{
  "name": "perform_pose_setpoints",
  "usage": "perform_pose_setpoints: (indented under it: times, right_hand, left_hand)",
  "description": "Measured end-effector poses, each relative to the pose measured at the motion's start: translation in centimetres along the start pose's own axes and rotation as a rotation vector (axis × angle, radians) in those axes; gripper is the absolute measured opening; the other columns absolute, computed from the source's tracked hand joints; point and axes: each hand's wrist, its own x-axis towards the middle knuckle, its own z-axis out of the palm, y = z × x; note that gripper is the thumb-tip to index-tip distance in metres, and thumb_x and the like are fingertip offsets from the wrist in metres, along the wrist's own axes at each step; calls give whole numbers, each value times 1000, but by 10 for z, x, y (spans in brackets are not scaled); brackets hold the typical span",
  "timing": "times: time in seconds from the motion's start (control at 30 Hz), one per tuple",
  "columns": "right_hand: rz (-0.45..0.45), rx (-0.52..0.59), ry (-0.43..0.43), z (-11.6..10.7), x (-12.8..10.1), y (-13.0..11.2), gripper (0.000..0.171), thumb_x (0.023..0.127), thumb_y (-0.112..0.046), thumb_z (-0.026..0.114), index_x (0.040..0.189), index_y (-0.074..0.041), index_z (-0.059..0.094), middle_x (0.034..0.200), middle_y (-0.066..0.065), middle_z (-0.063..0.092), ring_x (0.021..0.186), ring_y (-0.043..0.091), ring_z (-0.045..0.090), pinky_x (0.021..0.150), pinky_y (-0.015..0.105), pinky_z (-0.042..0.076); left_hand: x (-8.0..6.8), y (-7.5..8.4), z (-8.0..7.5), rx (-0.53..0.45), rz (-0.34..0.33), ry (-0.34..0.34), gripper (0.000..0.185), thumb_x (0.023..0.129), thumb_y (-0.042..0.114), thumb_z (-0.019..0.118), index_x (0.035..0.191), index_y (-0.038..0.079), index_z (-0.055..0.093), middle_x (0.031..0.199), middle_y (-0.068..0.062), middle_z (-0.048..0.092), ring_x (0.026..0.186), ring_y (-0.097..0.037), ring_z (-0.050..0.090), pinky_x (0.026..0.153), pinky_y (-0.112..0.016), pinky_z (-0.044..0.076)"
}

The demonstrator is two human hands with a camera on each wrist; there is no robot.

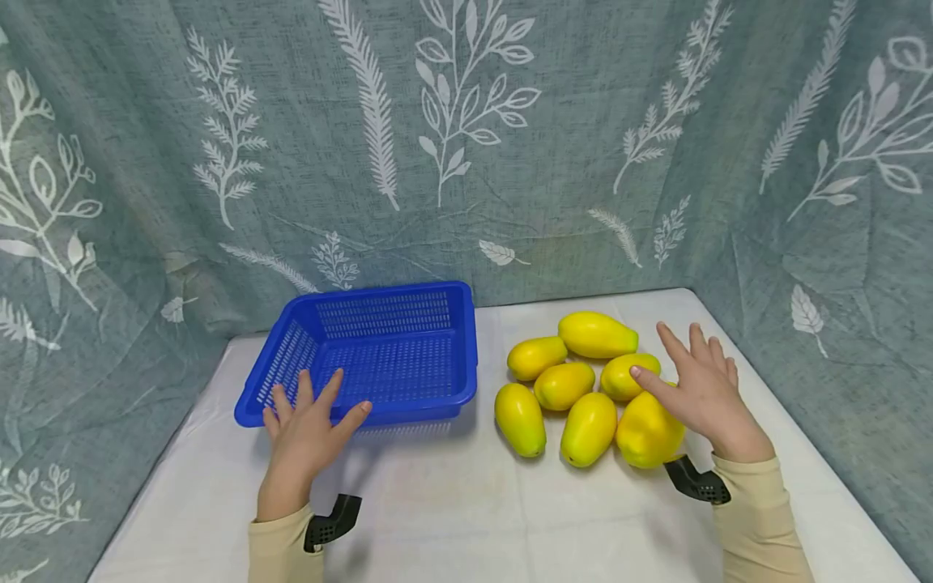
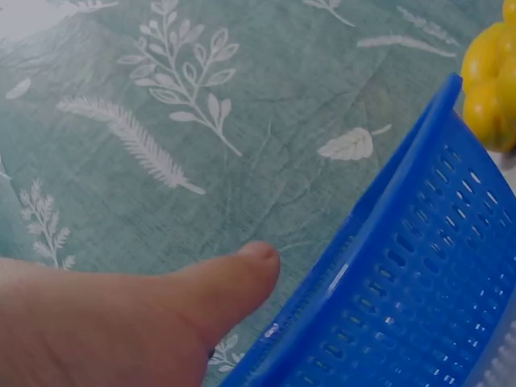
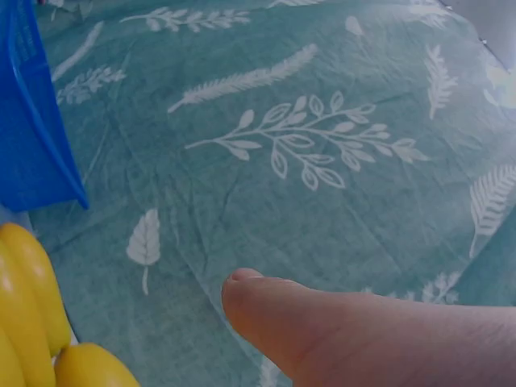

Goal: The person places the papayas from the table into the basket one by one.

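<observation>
My left hand (image 1: 306,441), fingers spread, is over the near left corner of a blue plastic basket (image 1: 469,348) and overlaps its rim in the head view. In the left wrist view the thumb (image 2: 234,282) sticks out beside the basket's perforated wall (image 2: 427,234). My right hand (image 1: 703,397) has its fingers spread too and holds nothing. It is at the right side of several yellow, papaya-like fruits, over a large lumpy one (image 1: 649,433) and beside a smaller one (image 1: 628,376). The right thumb (image 3: 270,310) shows in the right wrist view, with yellow fruits (image 3: 93,368) at lower left.
The other fruits lie grouped right of the basket: a large one (image 1: 596,334) at the back and a greenish one (image 1: 521,421) at front left. A white cloth (image 1: 452,518) covers the table. Grey-green leaf-patterned curtains (image 1: 568,235) enclose the back and sides.
</observation>
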Motion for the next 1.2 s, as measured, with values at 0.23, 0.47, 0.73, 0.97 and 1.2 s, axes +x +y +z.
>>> perform_pose_setpoints:
  times: [0.23, 0.47, 0.73, 0.97, 1.2]
  right_hand:
    - [14, 5, 8, 0, 2, 0, 90, 101, -59, 49, 163, -5, 14, 161, 44, -7, 144, 71, -5, 111, 83, 0]
    - [44, 74, 44, -2, 3, -1, 88, 103, -58, 44, 164, -5, 8, 161, 43, -10, 145, 70, -3, 110, 85, 5]
    - [113, 158, 16, 0, 2, 2, 90, 105, -58, 38, 163, -4, -3, 161, 42, -13, 146, 69, -1, 108, 85, 16]
    - [166, 194, -6, 2, 4, 4, 90, 105, -58, 36, 163, -5, -7, 162, 41, -10, 148, 66, 1, 111, 83, 17]
    - [222, 260, -50, 4, 12, 14, 94, 104, -61, 35, 161, -3, -12, 165, 37, -4, 149, 62, 7, 113, 77, 26]
  left_hand:
    - [6, -3, 7, 29, 9, -13, 87, 92, 64, 62, 156, 8, 40, 163, -40, 3, 145, -70, -14, 111, -83, -8]
    - [8, -3, 10, 64, 9, 0, 74, 92, 61, 63, 140, 4, 58, 154, -39, 35, 146, -70, 1, 111, -84, -4]
    - [7, -4, 17, 86, 24, 20, 73, 92, 63, 63, 131, 2, 64, 132, -34, 57, 134, -70, 29, 108, -83, 5]
    - [6, -4, 18, 82, 29, 30, 71, 92, 62, 63, 129, 2, 65, 128, -31, 60, 128, -69, 35, 106, -84, 4]
    - [7, -3, 16, 73, 36, 43, 69, 92, 59, 65, 129, 1, 66, 127, -32, 60, 127, -68, 36, 106, -85, 3]
